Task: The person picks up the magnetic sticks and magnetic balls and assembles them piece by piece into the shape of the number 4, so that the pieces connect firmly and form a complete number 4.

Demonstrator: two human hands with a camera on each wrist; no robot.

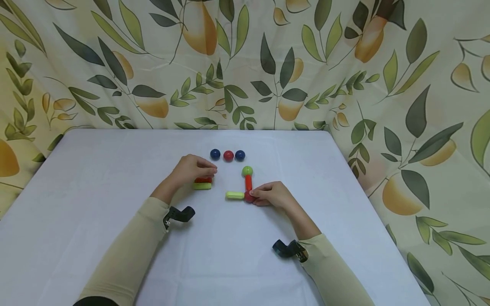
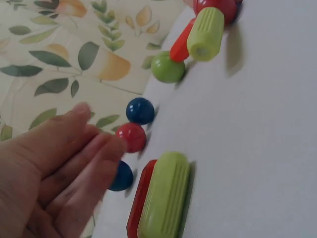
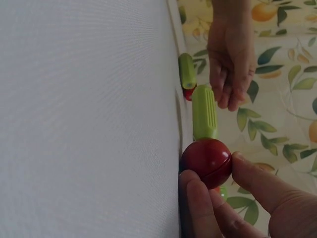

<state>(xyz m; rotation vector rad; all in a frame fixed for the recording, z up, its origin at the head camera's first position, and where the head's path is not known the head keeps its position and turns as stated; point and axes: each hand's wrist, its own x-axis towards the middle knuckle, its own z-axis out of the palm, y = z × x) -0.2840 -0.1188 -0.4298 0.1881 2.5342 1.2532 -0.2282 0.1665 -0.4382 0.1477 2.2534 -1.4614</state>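
My right hand [image 1: 273,195] pinches a red ball [image 3: 207,162] between thumb and fingers. From that ball a light green rod [image 1: 235,195] sticks out to the left. A red rod [image 1: 248,182] runs from it toward the back and ends in a green ball [image 1: 247,171]. My left hand [image 1: 194,168] hovers over a loose red rod [image 2: 141,198] and a loose green rod [image 2: 166,196], which lie side by side. In the left wrist view its fingers are extended and hold nothing; both rods lie apart from the fingers.
Behind the hands, a blue ball [image 1: 215,154], a red ball [image 1: 228,156] and another blue ball [image 1: 240,155] sit in a row on the white-covered table [image 1: 214,259]. A leaf-patterned cloth [image 1: 237,63] hangs along the table's back edge and right side.
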